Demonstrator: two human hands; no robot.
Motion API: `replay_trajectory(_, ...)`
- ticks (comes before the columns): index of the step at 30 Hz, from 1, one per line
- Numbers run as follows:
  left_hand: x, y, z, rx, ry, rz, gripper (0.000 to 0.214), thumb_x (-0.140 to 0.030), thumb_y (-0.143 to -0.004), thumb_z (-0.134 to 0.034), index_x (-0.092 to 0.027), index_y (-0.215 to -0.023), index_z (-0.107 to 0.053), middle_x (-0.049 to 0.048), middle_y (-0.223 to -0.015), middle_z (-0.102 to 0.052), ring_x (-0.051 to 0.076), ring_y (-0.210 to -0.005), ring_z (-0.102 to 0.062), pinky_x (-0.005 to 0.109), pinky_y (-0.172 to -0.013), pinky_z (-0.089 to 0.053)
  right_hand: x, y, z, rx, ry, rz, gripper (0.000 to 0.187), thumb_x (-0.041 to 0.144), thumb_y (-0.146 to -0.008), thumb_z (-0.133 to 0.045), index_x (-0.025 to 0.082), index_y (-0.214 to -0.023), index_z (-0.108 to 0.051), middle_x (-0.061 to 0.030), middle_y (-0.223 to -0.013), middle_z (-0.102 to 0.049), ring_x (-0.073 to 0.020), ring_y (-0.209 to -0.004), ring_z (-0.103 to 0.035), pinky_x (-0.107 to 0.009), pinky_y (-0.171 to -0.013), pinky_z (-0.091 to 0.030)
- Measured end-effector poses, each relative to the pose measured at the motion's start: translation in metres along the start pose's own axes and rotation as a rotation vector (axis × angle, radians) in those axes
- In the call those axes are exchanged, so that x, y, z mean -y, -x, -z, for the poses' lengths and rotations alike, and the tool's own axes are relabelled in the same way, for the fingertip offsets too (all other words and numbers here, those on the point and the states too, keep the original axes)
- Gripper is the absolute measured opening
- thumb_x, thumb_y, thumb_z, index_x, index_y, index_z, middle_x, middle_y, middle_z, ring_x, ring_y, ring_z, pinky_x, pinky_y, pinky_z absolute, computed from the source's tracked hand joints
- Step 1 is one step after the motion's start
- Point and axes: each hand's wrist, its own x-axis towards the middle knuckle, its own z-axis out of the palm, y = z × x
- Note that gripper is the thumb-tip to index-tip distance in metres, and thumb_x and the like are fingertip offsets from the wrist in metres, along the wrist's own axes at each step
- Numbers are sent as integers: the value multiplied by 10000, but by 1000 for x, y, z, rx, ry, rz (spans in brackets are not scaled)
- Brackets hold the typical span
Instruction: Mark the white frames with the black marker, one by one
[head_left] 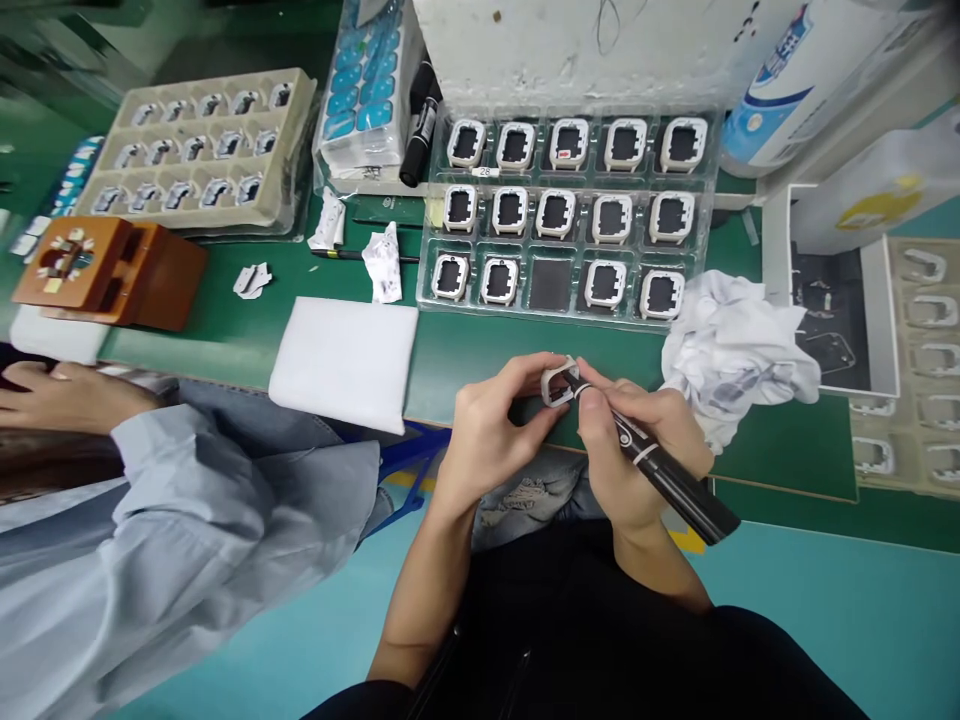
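Observation:
My left hand point(499, 420) pinches a small white watch-case frame point(556, 388) between thumb and fingers, above the front edge of the green table. A black marker pen point(656, 465) lies in my right hand point(637, 440), its tip against or inside the frame; the exact contact is too small to tell. Beyond my hands sits a clear plastic tray point(559, 312) with rows of similar white frames. One compartment point(550, 285) in its front row has no frame in it.
A crumpled white cloth point(739, 350) lies right of my hands, beside a white box point(885, 340). White foam point(345, 360) and an orange-brown fixture point(112, 270) are leftward. A co-worker's sleeve point(187, 500) is close at left. A bottle point(810, 90) stands at the back right.

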Motion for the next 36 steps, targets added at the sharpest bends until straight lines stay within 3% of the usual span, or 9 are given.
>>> replay_trajectory(5,-1,1,-1,-28,34,-9,377,-183,-1065,-898,-275,-1419,-809,13,-1300,-962,203,-1120,-970,300,-1066,-815,1,1,-1,29,66,20,146,206,-1144,-872,292,-1085,-770,24,-896,-824,-353,-1014,-961,-359,-709,-792)
replay_trajectory(11,1,1,0,-8,59,49,383,-242,-1065,-923,-278,-1429,-810,26,-1327,-960,239,-1187,-969,358,-1132,-818,2,-2,1,19,21,8,161,198,-1135,-873,290,-1059,-765,34,-888,-818,-329,-955,-956,-391,-781,-832)
replay_trajectory(23,2,-1,1,13,153,62,408,-194,-1027,-947,-265,-1407,-818,32,-1326,-964,238,-1182,-972,355,-1139,-812,1,1,2,37,13,-10,159,193,-1142,-864,285,-1060,-764,23,-923,-859,-337,-1030,-963,-373,-814,-825)
replay_trajectory(28,0,-2,0,38,151,105,383,-208,-1032,-923,-272,-1396,-823,40,-1267,-970,259,-1145,-977,365,-1073,-831,-2,3,8,46,68,5,136,195,-1110,-916,276,-1109,-805,-32,-1114,-933,-349,-1022,-963,-377,-822,-826)
replay_trajectory(31,0,-4,-3,50,163,115,386,-207,-1040,-911,-258,-1414,-828,61,-1283,-966,274,-1180,-973,368,-1076,-827,-10,5,9,19,60,4,159,197,-1092,-943,274,-1056,-808,-24,-1047,-924,-373,-1020,-961,-367,-782,-817)
replay_trajectory(36,0,-8,-1,50,317,106,408,-173,-1025,-949,-243,-1409,-829,64,-1280,-970,258,-1204,-972,319,-1087,-809,-10,5,9,1,-27,-25,180,179,-1072,-954,261,-1016,-804,-11,-933,-885,-378,-996,-961,-392,-857,-828)
